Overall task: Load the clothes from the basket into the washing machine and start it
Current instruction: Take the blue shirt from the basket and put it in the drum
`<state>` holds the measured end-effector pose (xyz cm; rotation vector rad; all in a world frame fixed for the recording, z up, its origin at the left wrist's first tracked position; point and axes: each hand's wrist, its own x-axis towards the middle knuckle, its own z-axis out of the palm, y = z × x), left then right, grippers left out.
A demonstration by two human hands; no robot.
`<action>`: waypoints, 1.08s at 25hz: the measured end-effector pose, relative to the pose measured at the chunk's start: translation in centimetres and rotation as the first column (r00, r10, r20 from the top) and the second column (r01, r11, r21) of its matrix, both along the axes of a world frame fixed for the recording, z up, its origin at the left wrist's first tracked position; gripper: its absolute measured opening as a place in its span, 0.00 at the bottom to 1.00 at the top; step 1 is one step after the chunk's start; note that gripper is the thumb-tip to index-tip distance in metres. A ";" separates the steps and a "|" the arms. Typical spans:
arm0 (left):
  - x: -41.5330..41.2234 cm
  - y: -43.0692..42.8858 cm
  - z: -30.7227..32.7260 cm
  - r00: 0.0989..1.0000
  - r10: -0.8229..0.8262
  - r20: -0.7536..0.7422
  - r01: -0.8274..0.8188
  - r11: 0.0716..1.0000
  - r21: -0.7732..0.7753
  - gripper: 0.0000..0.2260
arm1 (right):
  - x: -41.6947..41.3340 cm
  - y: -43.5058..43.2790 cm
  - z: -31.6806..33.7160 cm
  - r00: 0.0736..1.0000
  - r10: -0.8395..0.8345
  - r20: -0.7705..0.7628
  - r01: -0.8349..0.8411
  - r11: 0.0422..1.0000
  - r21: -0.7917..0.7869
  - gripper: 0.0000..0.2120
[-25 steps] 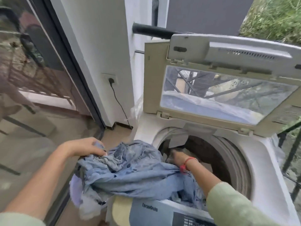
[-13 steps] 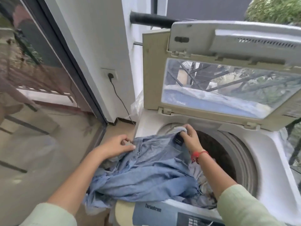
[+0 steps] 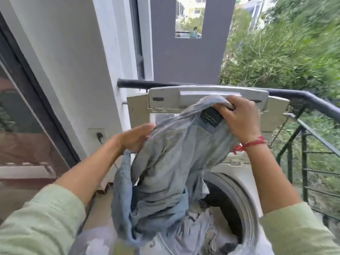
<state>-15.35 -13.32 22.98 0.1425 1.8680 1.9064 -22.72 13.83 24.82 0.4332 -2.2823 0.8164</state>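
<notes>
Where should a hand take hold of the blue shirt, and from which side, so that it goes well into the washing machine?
At the collar, by the dark label, from above. The right hand grips there, and the blue shirt hangs long and limp from that point toward the open drum. The left hand holds its left edge.

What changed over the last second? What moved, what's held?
The right hand left the drum, gripped the blue shirt at its collar label and lifted it; the left hand, holding its side edge, rose too. The shirt, heaped before, now hangs over the drum. The lid stays open.
</notes>
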 end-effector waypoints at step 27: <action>-3.6 2.7 -5.5 0.898 -0.302 0.321 0.417 0.348 -0.840 0.10 | 0.9 12.6 -7.5 0.174 -0.086 0.981 -0.585 0.793 0.173 0.20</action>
